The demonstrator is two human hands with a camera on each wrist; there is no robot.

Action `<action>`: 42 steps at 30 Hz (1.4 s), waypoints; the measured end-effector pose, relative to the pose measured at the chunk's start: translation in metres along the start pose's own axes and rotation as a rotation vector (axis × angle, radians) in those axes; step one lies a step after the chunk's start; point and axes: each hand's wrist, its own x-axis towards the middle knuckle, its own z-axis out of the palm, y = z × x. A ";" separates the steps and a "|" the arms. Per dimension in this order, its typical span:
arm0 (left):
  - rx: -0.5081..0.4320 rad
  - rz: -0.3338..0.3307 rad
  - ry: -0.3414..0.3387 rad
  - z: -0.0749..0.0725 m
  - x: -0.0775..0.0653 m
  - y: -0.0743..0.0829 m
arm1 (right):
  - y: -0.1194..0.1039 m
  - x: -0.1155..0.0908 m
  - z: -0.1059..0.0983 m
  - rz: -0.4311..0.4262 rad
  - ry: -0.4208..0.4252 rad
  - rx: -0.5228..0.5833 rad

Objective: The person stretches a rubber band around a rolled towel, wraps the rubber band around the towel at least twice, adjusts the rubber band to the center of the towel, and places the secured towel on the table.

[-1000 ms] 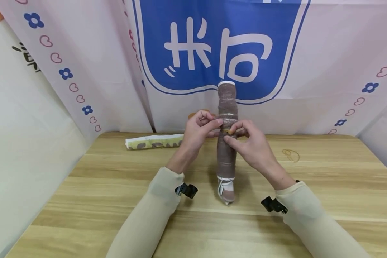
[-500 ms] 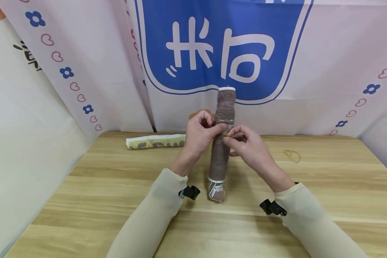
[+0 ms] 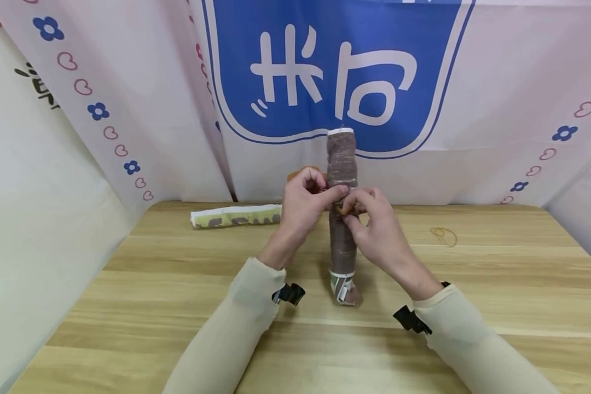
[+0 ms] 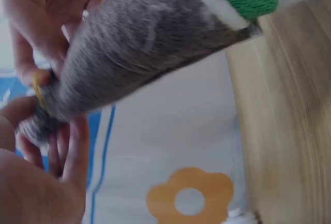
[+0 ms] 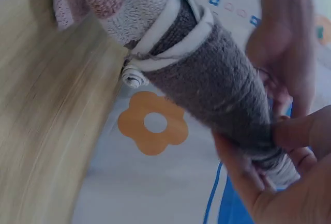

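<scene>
Fingers, left hand (image 3: 304, 203): curled round the grey-brown towelling roll with white edging (image 3: 342, 246), thumb on its middle.
Fingers, right hand (image 3: 378, 225): pinching the thin yellow elastic band (image 3: 340, 210) at the roll's waist; number of turns hidden.
Roll: in both hands, near the far edge of the wooden table (image 3: 128, 306); can't tell if its near end touches.
Loose golden-yellow loop (image 3: 442, 236): toward far-right corner.
Risks: overstretch could snap the band; a slipping pinch could fling it; slack left grip could let the roll unwind.
</scene>
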 end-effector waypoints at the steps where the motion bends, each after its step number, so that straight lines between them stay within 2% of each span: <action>1: -0.038 -0.024 -0.028 -0.002 0.002 -0.001 | 0.001 0.001 -0.003 0.030 -0.019 0.049; 4: -0.129 -0.113 -0.115 -0.006 0.006 -0.004 | 0.003 0.004 -0.010 0.153 -0.078 0.185; 7: -0.138 -0.142 -0.136 -0.007 0.008 -0.007 | 0.002 0.005 -0.014 0.258 -0.118 0.257; 10: -0.095 -0.091 -0.094 -0.005 0.007 -0.009 | 0.001 0.006 -0.015 0.313 -0.144 0.227; 13: -0.050 -0.045 -0.055 -0.001 0.004 -0.009 | 0.000 0.005 -0.012 0.338 -0.156 0.148; 15: -0.029 -0.028 -0.038 0.001 0.002 -0.008 | 0.000 0.004 -0.010 0.324 -0.141 0.096; 17: -0.019 -0.028 -0.018 0.003 0.000 -0.006 | -0.001 0.002 -0.006 0.271 -0.107 0.062; 23: 0.005 -0.063 0.043 0.006 0.001 -0.002 | -0.001 -0.001 0.004 -0.003 -0.001 -0.057; 26: 0.033 -0.079 0.054 0.006 -0.001 0.000 | 0.000 -0.002 0.005 -0.057 0.010 -0.105; 29: 0.047 -0.065 0.049 0.005 -0.002 0.000 | 0.001 -0.001 0.004 -0.067 0.002 -0.098; 31: 0.014 -0.057 0.027 0.004 -0.001 -0.001 | 0.002 0.000 0.001 -0.046 -0.002 -0.063; 33: -0.076 -0.069 -0.008 0.002 0.001 -0.003 | 0.002 0.002 -0.003 -0.003 -0.012 -0.013; 37: -0.239 -0.145 -0.081 -0.002 0.007 -0.007 | 0.005 0.006 -0.013 0.145 -0.054 0.124; 40: -0.225 -0.205 -0.135 -0.005 0.010 -0.009 | 0.006 0.009 -0.017 0.247 -0.101 0.215; 42: -0.186 -0.228 -0.166 -0.006 0.011 -0.011 | 0.007 0.009 -0.017 0.277 -0.130 0.234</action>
